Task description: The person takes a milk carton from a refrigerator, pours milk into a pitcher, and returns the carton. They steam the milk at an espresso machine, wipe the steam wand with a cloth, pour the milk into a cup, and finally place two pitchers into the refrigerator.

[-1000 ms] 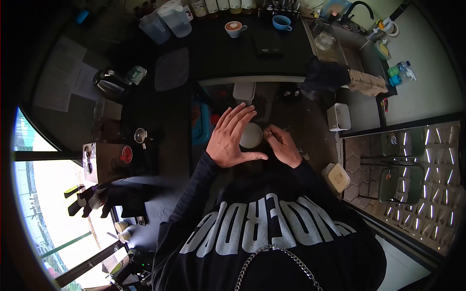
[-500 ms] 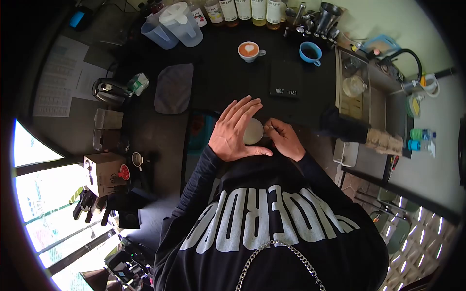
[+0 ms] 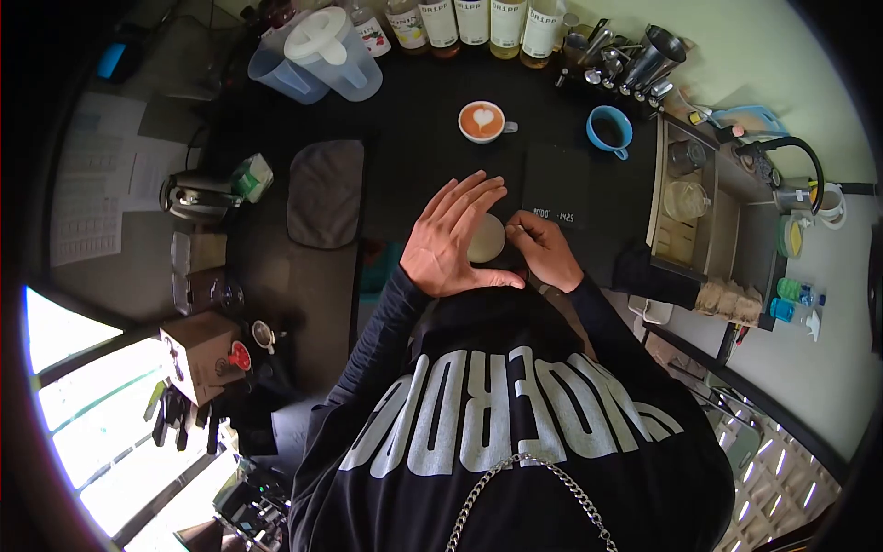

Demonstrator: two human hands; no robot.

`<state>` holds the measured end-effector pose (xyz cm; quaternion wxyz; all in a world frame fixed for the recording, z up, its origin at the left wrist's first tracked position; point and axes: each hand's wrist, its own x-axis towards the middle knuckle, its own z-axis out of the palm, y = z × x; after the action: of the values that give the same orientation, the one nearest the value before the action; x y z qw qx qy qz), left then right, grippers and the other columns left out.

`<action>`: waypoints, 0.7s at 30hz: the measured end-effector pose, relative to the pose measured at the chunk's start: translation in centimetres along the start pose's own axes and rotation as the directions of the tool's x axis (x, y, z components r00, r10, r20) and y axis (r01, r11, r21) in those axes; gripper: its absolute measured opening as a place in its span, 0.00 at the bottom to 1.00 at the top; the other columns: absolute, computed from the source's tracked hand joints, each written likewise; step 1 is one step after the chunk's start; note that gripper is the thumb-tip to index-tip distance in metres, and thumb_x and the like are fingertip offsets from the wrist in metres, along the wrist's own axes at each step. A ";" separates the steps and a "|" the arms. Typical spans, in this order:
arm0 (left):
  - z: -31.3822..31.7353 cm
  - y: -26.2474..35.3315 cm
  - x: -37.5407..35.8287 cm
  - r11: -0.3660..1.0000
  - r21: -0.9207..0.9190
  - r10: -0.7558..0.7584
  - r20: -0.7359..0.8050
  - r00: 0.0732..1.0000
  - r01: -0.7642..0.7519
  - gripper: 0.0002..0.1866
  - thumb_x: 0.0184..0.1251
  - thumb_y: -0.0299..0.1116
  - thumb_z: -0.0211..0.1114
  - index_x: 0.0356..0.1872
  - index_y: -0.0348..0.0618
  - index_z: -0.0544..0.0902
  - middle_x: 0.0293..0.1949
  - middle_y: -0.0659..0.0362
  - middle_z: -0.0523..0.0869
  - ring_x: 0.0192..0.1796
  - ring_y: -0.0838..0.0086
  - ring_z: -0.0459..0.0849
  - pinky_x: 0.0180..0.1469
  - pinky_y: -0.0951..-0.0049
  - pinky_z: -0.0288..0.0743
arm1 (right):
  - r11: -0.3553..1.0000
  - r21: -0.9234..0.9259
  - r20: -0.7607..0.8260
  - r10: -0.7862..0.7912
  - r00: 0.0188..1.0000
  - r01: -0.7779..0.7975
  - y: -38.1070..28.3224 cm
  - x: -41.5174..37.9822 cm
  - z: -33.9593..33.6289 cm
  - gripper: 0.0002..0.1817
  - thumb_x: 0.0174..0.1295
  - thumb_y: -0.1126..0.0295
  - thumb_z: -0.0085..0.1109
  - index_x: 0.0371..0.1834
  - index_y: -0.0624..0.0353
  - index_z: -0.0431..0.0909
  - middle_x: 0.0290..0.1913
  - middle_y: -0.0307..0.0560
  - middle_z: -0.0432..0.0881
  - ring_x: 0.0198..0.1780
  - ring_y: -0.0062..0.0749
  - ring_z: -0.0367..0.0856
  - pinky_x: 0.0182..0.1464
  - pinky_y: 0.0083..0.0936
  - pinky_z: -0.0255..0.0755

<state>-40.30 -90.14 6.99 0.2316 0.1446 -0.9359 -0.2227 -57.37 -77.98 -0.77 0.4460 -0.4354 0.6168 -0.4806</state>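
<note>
Near my chest, a round pale cup [image 3: 487, 239] is between my hands. My right hand [image 3: 546, 250] pinches its handle side with bent fingers. Beside the cup on the other side is my left hand [image 3: 448, 241], fingers stretched out and thumb apart; whether it touches the cup is hard to tell. Beyond them on the dark counter stands a white cup with a heart in its foam [image 3: 483, 120]. A blue cup of dark liquid [image 3: 609, 131] is to its right, and a black scale with a lit display [image 3: 556, 184] lies below.
Bottles [image 3: 473, 22] and plastic pitchers [image 3: 340, 57] line the back. A grey cloth [image 3: 326, 193] lies at the left, near a kettle [image 3: 198, 197]. Metal tools [image 3: 655, 57] stand at the back right. A sink [image 3: 736, 221] is on the right, and a cardboard box [image 3: 204, 354] at lower left.
The view has shifted, so the counter items appear lower and slightly larger. Both hands keep nearly the same pose around the pale cup. The scale's reading differs slightly.
</note>
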 end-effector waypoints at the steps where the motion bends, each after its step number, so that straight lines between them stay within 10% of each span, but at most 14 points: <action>1: -0.3 -1.2 0.6 1.000 -0.014 0.024 0.001 1.000 -0.024 0.62 0.39 0.76 0.77 0.69 0.37 0.73 0.69 0.49 0.79 0.75 0.51 0.74 0.76 0.46 0.65 | 1.000 0.004 -0.033 -0.003 0.999 0.003 -0.4 0.7 0.5 0.08 0.71 0.70 0.56 0.35 0.63 0.77 0.26 0.38 0.72 0.30 0.16 0.66 0.32 0.24 0.62; 21: -1.1 -7.2 1.6 0.977 -0.143 0.166 0.059 0.984 -0.156 0.61 0.35 0.71 0.81 0.68 0.37 0.74 0.67 0.49 0.81 0.72 0.51 0.77 0.73 0.46 0.70 | 0.997 0.079 -0.225 0.035 0.974 -0.017 2.3 3.8 3.6 0.08 0.71 0.71 0.56 0.35 0.64 0.75 0.26 0.38 0.72 0.31 0.17 0.66 0.34 0.23 0.64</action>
<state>-39.94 -97.34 4.94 0.2252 0.0441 -0.9345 -0.2723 -54.96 -82.00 -4.07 0.3957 -0.3524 0.6502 -0.5445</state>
